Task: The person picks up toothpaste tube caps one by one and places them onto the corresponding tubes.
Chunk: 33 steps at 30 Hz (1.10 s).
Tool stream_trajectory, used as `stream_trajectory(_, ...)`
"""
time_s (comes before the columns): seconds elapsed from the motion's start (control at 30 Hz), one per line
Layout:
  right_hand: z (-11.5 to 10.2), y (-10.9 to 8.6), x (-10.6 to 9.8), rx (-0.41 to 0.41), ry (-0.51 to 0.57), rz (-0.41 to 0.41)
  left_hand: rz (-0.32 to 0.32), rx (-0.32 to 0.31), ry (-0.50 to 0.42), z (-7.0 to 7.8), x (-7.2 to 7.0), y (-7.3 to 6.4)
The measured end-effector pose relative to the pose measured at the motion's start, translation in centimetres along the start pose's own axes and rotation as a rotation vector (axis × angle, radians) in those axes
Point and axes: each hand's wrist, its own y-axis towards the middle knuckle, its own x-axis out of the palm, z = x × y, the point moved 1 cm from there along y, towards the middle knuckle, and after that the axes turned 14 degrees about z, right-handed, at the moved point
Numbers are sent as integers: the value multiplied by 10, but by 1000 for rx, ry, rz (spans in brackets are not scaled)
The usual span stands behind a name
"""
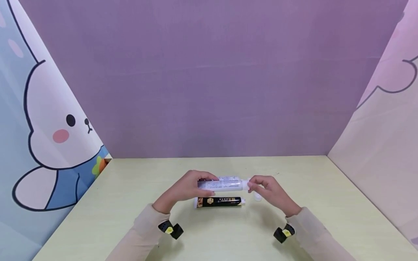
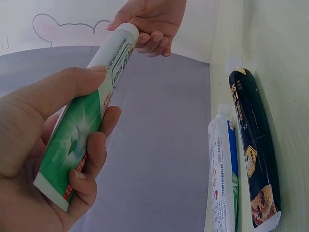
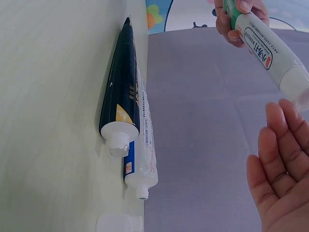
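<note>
My left hand [image 1: 189,185] grips a green and white toothpaste tube [image 2: 77,130], thumb on one side and fingers curled around the other. The tube is held above the table, its capped end toward the right. At that end my right hand [image 1: 269,190] pinches the white cap [image 3: 295,84] between thumb and fingertips; its other fingers are loosely bent. Below lies a black toothpaste tube [image 1: 220,202] with an uncapped, pale nozzle [image 3: 119,147]. Beside it is a white and blue toothpaste tube [image 3: 145,140], also uncapped, partly hidden behind the held tube in the head view.
A loose white cap [image 1: 258,197] lies on the pale table [image 1: 310,224] under my right hand. A purple panel [image 1: 215,90] stands along the table's far edge. Printed cartoon panels [image 1: 62,137] flank both sides.
</note>
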Motion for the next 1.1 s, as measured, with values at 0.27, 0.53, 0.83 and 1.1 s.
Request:
stream_trajectory(0.27,-1,-4,2,2,41,-17,-5,-5,-2,0,0,-3)
stream_trajectory(0.53,-4,-11,2,-83,13,60,-12,0,3,2,-1,-6)
stream_trajectory(0.83,-3,-14,1,-110,51,84,-20,5,12,1,-1,-6)
stream_trajectory(1.1,-4,-11,5,-162,97,74,-21,-4,7,-1,-1,-6)
